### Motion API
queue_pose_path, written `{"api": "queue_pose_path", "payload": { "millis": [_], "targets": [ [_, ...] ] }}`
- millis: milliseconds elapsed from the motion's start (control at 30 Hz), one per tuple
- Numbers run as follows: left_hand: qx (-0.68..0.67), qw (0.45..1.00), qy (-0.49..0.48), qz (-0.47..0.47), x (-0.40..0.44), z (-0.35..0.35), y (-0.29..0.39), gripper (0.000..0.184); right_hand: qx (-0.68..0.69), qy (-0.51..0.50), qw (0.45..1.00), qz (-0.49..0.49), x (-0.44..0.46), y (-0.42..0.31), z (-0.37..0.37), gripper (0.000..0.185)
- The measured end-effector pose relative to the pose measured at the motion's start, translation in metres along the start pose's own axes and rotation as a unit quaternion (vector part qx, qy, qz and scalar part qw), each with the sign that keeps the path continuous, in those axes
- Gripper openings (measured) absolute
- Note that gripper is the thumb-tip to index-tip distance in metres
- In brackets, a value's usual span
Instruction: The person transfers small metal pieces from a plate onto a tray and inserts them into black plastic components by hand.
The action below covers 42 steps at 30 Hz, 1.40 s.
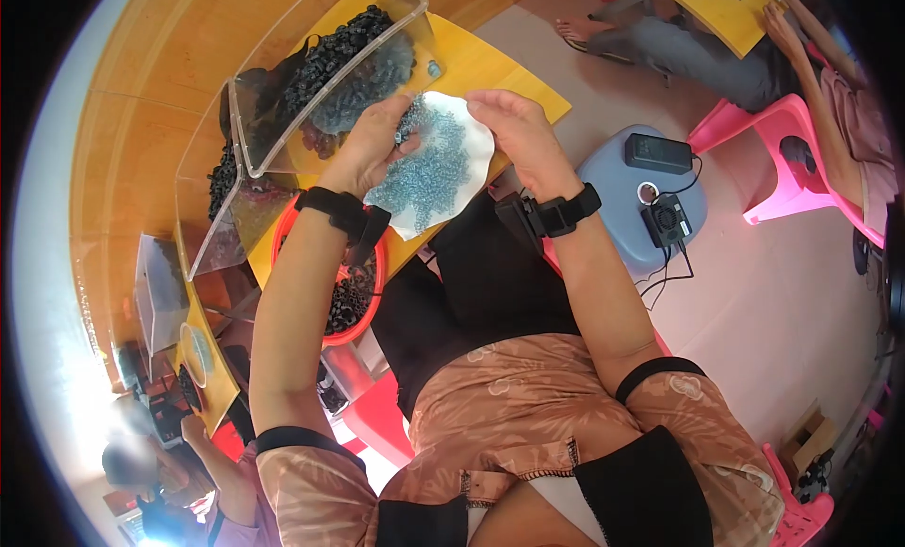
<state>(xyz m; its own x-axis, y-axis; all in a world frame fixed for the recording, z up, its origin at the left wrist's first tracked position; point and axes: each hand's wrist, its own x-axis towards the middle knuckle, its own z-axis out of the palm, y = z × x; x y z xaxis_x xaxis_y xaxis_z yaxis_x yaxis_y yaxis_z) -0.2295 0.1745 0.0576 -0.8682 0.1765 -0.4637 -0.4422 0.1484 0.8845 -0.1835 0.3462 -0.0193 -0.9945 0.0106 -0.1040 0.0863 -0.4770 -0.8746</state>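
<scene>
A white shallow dish (482,149) with a wavy rim is tilted over the edge of the yellow table. A heap of small translucent blue-grey pieces (434,165) covers much of it. My left hand (379,140) is at the dish's left side, fingers curled with a cluster of these pieces at thumb and fingertips. My right hand (517,130) grips the upper right rim, thumb and fingers closed on it. Dark straps with small boxes are on both wrists. The pieces are too small to name more exactly.
Clear plastic bins (332,71) with black and grey parts stand on the yellow table (514,76). Below is a red basket (379,293) of dark rings. A blue stool (617,194) bears black devices and cables. Co-workers sit at right, near a pink chair (740,128), and lower left.
</scene>
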Motion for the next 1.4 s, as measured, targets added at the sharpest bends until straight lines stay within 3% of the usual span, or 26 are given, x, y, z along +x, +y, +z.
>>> {"api": "queue_pose_path", "payload": {
  "millis": [33,133,267,400,533,667,767,1067,1400],
  "targets": [
    [-0.026,0.999,0.013,-0.019,-0.003,0.001,0.002,0.026,0.0,0.003,1.0,-0.003,0.0,0.0,0.0,0.036],
    [-0.065,0.992,-0.106,-0.007,-0.012,-0.031,0.009,0.027,0.005,0.008,1.0,-0.007,0.0,0.002,-0.001,0.036],
    [-0.083,0.996,-0.038,0.007,-0.051,-0.065,0.006,0.026,0.004,-0.001,1.0,-0.006,0.002,0.002,0.0,0.036],
    [0.028,0.994,0.101,0.0,-0.089,-0.086,-0.011,0.029,-0.026,-0.004,1.0,-0.007,0.0,0.0,0.0,0.036],
    [0.064,0.986,0.153,0.008,-0.088,-0.114,-0.053,0.023,-0.031,-0.003,0.999,-0.006,-0.002,-0.002,0.003,0.035],
    [0.216,0.963,0.16,0.024,-0.08,-0.127,-0.069,0.016,-0.033,-0.001,0.999,0.0,-0.001,-0.002,0.002,0.034],
    [0.238,0.956,0.161,0.053,-0.072,-0.139,-0.077,0.013,-0.013,-0.003,1.0,0.005,0.0,-0.001,0.002,0.034],
    [0.119,0.981,0.131,0.077,-0.083,-0.147,-0.074,0.019,-0.015,-0.005,1.0,0.0,0.0,0.001,0.002,0.033],
    [0.153,0.981,0.104,0.065,-0.086,-0.138,-0.073,0.02,-0.036,0.009,0.999,-0.009,0.0,0.0,0.002,0.033]
  ]
}}
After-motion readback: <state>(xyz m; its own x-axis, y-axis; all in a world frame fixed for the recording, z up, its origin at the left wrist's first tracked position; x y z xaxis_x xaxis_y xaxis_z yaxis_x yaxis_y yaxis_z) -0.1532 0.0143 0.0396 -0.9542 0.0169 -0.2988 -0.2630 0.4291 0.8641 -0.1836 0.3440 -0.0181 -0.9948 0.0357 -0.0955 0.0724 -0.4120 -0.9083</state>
